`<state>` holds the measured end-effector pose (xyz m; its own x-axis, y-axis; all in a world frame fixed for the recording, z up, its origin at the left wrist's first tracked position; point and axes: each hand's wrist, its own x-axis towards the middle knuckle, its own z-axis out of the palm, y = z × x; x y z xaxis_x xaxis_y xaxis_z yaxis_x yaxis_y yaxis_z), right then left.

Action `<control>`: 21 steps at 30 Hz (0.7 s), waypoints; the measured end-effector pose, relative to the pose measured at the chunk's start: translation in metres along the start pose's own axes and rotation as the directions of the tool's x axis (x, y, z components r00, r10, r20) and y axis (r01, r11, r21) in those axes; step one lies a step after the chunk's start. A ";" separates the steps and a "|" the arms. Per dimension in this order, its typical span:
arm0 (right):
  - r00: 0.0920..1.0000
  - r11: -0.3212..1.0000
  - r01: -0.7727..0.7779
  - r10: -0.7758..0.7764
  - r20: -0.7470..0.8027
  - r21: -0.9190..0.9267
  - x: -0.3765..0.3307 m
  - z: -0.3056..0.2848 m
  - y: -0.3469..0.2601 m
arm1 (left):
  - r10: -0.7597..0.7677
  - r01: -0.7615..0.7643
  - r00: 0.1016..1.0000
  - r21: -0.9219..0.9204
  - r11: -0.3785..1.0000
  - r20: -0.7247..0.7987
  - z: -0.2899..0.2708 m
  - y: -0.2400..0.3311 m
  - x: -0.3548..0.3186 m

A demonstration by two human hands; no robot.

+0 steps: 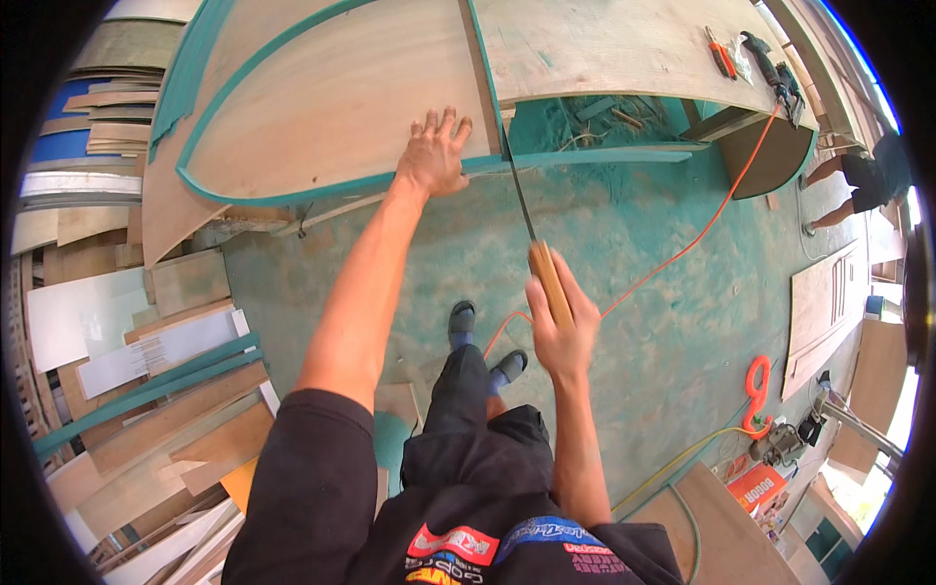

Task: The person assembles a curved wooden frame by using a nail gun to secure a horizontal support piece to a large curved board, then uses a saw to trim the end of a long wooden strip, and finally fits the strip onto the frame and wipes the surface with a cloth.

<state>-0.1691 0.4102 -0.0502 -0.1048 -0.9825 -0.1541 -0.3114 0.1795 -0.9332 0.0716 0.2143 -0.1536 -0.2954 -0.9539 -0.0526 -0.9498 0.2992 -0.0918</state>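
My right hand (565, 331) is wrapped round the wooden handle of a handsaw (523, 200). Its thin dark blade, seen nearly edge-on, runs forward to the teal strip at the panel's near right corner. How deep the teeth sit there is hard to see. My left hand (436, 156) presses flat with spread fingers on a pale wooden panel (341, 102). Along the panel's curved side runs a teal edging strip (219, 109). Another teal strip (604, 157) extends rightward from the blade along the bench's near side.
Orange-handled pliers (721, 56) and a corded power tool (777, 73) lie on the bench at the far right. An orange cord (704, 232) trails down to the floor. Stacked boards (146, 390) line the left side. Another person (863, 180) stands at the far right.
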 end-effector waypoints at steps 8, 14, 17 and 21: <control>0.997 0.995 0.077 -0.075 -0.035 0.062 -0.041 -0.009 0.013 | 0.004 -0.003 1.000 0.053 0.999 -0.010 -0.004 -0.001 -0.004; 0.990 0.990 0.142 -0.142 -0.023 -0.027 0.006 0.015 0.010 | 0.002 -0.002 0.999 -0.008 1.000 -0.039 0.011 -0.003 -0.005; 0.986 0.988 0.151 -0.149 -0.068 0.019 -0.062 -0.014 0.013 | -0.015 0.015 1.000 0.002 1.000 0.005 -0.006 -0.002 -0.002; 0.985 0.985 0.164 -0.166 -0.048 -0.056 -0.023 -0.004 0.008 | 0.013 -0.013 1.000 0.020 1.000 -0.022 -0.005 -0.001 0.002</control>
<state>-0.1728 0.4341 -0.0528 -0.0969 -0.9951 0.0192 -0.3771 0.0188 -0.9260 0.0715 0.2117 -0.1491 -0.3099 -0.9502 -0.0319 -0.9437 0.3116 -0.1113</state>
